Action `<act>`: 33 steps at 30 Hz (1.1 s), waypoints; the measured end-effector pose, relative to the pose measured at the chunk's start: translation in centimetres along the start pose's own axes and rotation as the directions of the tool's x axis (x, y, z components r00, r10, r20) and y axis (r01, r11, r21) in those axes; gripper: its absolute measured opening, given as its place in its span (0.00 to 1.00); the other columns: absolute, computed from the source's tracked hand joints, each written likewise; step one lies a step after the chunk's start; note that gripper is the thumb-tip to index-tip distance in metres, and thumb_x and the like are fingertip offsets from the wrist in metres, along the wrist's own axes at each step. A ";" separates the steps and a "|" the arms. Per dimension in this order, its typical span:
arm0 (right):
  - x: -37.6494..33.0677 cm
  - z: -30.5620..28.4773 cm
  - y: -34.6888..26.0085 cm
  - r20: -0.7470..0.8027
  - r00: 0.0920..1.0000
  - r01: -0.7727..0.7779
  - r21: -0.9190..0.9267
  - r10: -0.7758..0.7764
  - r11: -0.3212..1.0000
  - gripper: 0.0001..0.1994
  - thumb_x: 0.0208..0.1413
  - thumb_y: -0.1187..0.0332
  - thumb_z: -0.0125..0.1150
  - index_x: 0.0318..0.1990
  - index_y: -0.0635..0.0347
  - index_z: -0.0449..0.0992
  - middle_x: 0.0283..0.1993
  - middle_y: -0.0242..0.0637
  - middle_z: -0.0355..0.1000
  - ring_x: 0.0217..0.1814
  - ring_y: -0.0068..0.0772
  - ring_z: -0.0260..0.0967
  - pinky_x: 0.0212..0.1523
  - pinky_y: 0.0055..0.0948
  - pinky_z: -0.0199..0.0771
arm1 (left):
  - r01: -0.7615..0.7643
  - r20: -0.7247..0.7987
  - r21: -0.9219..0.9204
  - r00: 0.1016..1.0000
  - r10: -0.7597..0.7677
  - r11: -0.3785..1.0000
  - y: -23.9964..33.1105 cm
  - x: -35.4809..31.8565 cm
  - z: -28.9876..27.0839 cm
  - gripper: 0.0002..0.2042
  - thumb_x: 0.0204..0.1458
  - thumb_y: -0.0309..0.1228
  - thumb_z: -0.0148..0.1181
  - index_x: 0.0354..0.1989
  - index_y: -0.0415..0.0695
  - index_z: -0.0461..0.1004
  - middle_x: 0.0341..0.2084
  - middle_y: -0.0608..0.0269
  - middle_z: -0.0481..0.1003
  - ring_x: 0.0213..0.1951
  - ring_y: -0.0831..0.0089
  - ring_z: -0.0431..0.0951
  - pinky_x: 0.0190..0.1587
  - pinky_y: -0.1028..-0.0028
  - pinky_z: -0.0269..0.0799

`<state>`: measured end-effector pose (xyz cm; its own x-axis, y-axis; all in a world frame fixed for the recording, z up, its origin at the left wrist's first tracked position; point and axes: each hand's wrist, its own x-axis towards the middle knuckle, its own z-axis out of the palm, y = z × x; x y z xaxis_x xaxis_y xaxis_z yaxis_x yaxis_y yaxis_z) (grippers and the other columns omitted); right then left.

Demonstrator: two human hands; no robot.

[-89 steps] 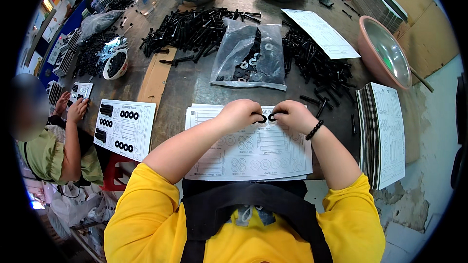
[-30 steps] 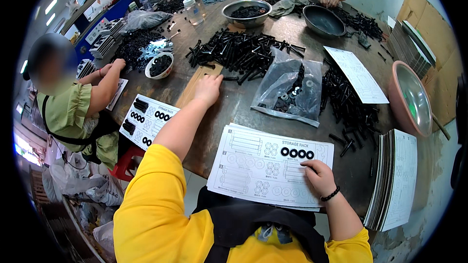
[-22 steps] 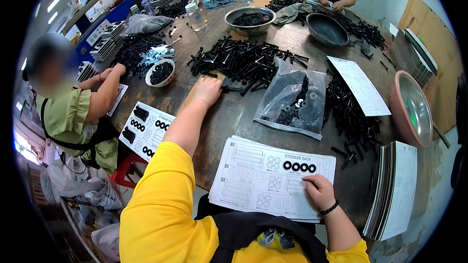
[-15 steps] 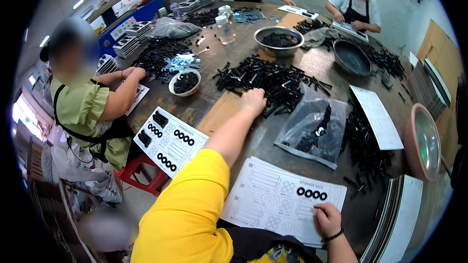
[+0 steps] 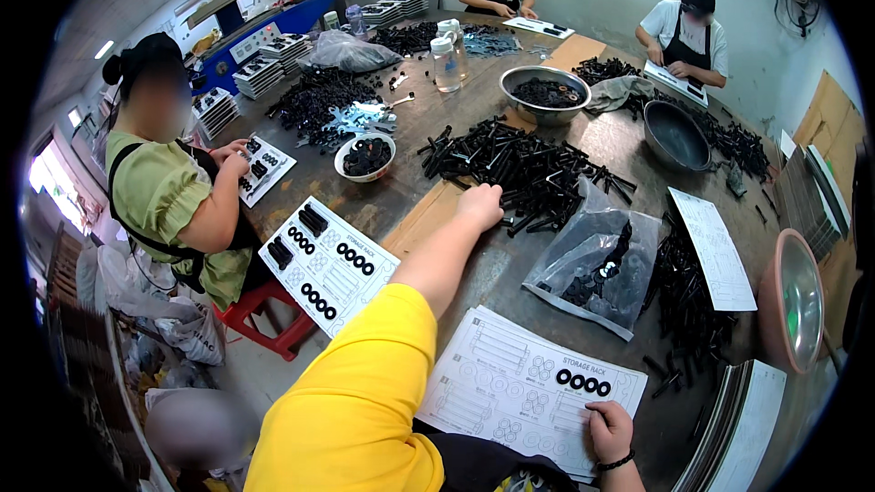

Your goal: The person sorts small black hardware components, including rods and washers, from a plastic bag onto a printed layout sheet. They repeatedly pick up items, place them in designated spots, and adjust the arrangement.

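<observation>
1. Your left hand [image 5: 480, 207] is resting at the near edge of a heaped pile of black metal bolts [image 5: 510, 159]; fingers are curling over, tips are hiding. Can't tell how far it is opening, or whether it is gripping a bolt.
2. Your right hand [image 5: 610, 433] is lying on the right part of a stack of white printed paper sheets [image 5: 510, 383]; fingers are bending loosely inward. Can't tell if anything is sitting inside.
3. A black beaded bracelet [image 5: 617, 462] is circling your right wrist.
4. Four flat black ring washers [image 5: 583, 383] are lying in a row on the top sheet, near its far right corner, just beyond your right hand.
5. A tan cardboard strip [image 5: 424, 223] is lying on the dark table left of your left hand.
6. A clear plastic bag of washers [image 5: 565, 282] is lying right of your left hand, beyond the sheets.
7. A white printed card [image 5: 342, 278] is lying to your left, bearing two black bolt bundles and three washer rows.
8. A co-worker in a green top [image 5: 173, 191] is sitting farther left, both hands at another card [image 5: 271, 179].
9. A round steel bowl [image 5: 547, 114] is standing beyond the pile, holding dark parts.
</observation>
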<state>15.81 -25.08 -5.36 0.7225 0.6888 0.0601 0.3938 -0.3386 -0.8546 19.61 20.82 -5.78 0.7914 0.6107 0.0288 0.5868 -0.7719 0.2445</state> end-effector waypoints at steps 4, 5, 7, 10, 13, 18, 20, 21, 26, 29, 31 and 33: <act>0.1 -0.2 0.0 0.037 0.999 0.020 -0.034 -0.019 0.999 0.06 0.45 0.75 0.54 0.30 0.65 0.76 0.26 0.41 0.69 0.29 0.38 0.68 0.31 0.29 0.67 | -0.232 -0.069 -0.069 0.971 0.227 0.970 -4.2 -0.8 0.9 0.14 0.43 0.36 0.58 0.37 0.42 0.71 0.40 0.54 0.70 0.45 0.57 0.71 0.46 0.65 0.69; 0.0 -0.3 -0.2 0.039 0.999 0.016 -0.028 -0.015 0.999 0.06 0.46 0.75 0.54 0.31 0.65 0.76 0.26 0.41 0.69 0.29 0.38 0.68 0.31 0.28 0.67 | -0.313 -0.047 -0.049 0.949 0.311 0.948 -4.5 -1.5 0.5 0.15 0.44 0.38 0.59 0.37 0.44 0.71 0.40 0.56 0.69 0.45 0.57 0.70 0.46 0.64 0.68; 0.1 -0.3 -0.4 0.034 0.999 0.021 -0.021 -0.020 1.000 0.06 0.46 0.75 0.54 0.31 0.65 0.76 0.25 0.41 0.68 0.28 0.38 0.67 0.30 0.28 0.66 | -0.316 0.053 -0.008 0.947 0.316 0.949 -5.1 -2.1 0.7 0.14 0.45 0.38 0.59 0.38 0.44 0.70 0.40 0.56 0.68 0.45 0.58 0.70 0.45 0.64 0.68; 0.1 -0.3 -0.2 0.038 0.999 0.012 0.011 -0.012 1.000 0.06 0.46 0.75 0.53 0.31 0.65 0.76 0.27 0.41 0.70 0.30 0.38 0.68 0.31 0.28 0.67 | -0.300 -0.025 -0.014 0.954 0.300 0.954 -4.6 -3.2 0.7 0.11 0.45 0.31 0.56 0.38 0.43 0.69 0.39 0.54 0.70 0.43 0.56 0.72 0.44 0.63 0.68; 0.2 -0.3 -0.2 0.042 0.999 0.012 -0.005 -0.012 1.000 0.06 0.47 0.75 0.53 0.32 0.65 0.76 0.28 0.41 0.70 0.31 0.37 0.69 0.33 0.28 0.68 | -0.136 0.004 0.019 0.991 0.136 0.990 -3.4 -3.4 0.4 0.11 0.43 0.28 0.54 0.37 0.41 0.70 0.37 0.50 0.73 0.41 0.55 0.73 0.43 0.63 0.70; -0.1 -0.4 0.0 0.040 0.999 -0.029 0.044 0.027 0.999 0.07 0.47 0.75 0.53 0.33 0.64 0.75 0.29 0.40 0.70 0.31 0.34 0.69 0.34 0.26 0.68 | -0.057 0.093 -0.045 0.994 0.061 0.997 -3.1 -4.2 -0.7 0.12 0.41 0.30 0.55 0.33 0.38 0.73 0.33 0.47 0.74 0.39 0.54 0.74 0.42 0.63 0.70; 0.0 -0.6 -0.2 0.059 0.996 -0.065 0.097 0.060 0.993 0.07 0.47 0.75 0.53 0.34 0.64 0.75 0.29 0.39 0.70 0.30 0.31 0.68 0.33 0.25 0.67 | -0.040 0.079 -0.234 0.995 0.060 0.971 -3.4 -5.3 -0.9 0.12 0.41 0.30 0.54 0.34 0.38 0.73 0.31 0.45 0.74 0.38 0.53 0.75 0.42 0.63 0.69; 0.1 -0.6 0.4 0.101 0.980 -0.190 0.198 0.172 0.962 0.07 0.49 0.74 0.53 0.35 0.64 0.75 0.29 0.36 0.70 0.30 0.26 0.67 0.33 0.23 0.67 | -0.060 0.038 -0.390 0.996 0.081 0.919 -3.5 -6.1 -1.1 0.12 0.42 0.30 0.54 0.35 0.37 0.73 0.25 0.49 0.74 0.32 0.59 0.76 0.36 0.65 0.69; 3.5 1.5 -4.6 0.346 0.907 -0.394 0.498 0.240 0.773 0.13 0.55 0.73 0.47 0.47 0.66 0.69 0.35 0.33 0.68 0.34 0.21 0.65 0.35 0.21 0.67 | 0.074 0.308 -0.694 0.930 0.201 0.716 2.1 -12.6 -4.5 0.06 0.47 0.29 0.55 0.31 0.42 0.69 0.16 0.71 0.65 0.18 0.82 0.62 0.19 0.77 0.57; 5.7 5.4 -8.2 0.243 0.948 -0.317 0.774 0.205 0.548 0.22 0.56 0.69 0.51 0.57 0.66 0.58 0.50 0.39 0.63 0.48 0.27 0.63 0.50 0.25 0.65 | -0.040 0.308 -0.725 0.874 0.376 0.687 6.2 -17.0 -5.4 0.08 0.47 0.28 0.56 0.34 0.39 0.70 0.18 0.68 0.67 0.21 0.80 0.64 0.23 0.77 0.60; 6.9 7.4 -9.6 0.244 0.941 -0.312 0.896 0.235 0.316 0.20 0.58 0.68 0.49 0.56 0.64 0.57 0.50 0.39 0.62 0.51 0.29 0.62 0.53 0.28 0.63 | -0.226 0.259 -0.684 0.813 0.521 0.693 7.9 -19.7 -6.4 0.11 0.47 0.29 0.57 0.37 0.36 0.70 0.23 0.61 0.71 0.27 0.74 0.68 0.31 0.73 0.66; 7.2 9.0 -8.3 0.223 0.954 -0.259 0.948 0.198 0.183 0.12 0.60 0.69 0.45 0.49 0.61 0.61 0.48 0.38 0.63 0.50 0.29 0.63 0.51 0.29 0.64 | -0.316 0.175 -0.671 0.812 0.557 0.671 8.4 -20.9 -5.7 0.12 0.47 0.30 0.58 0.38 0.37 0.71 0.29 0.53 0.72 0.33 0.64 0.72 0.37 0.70 0.67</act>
<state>12.68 -11.57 -2.50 0.6411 0.7330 -0.2271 -0.6540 0.3670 -0.6615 7.01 2.57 1.18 0.9994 0.0343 -0.0102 0.0286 -0.5926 0.8050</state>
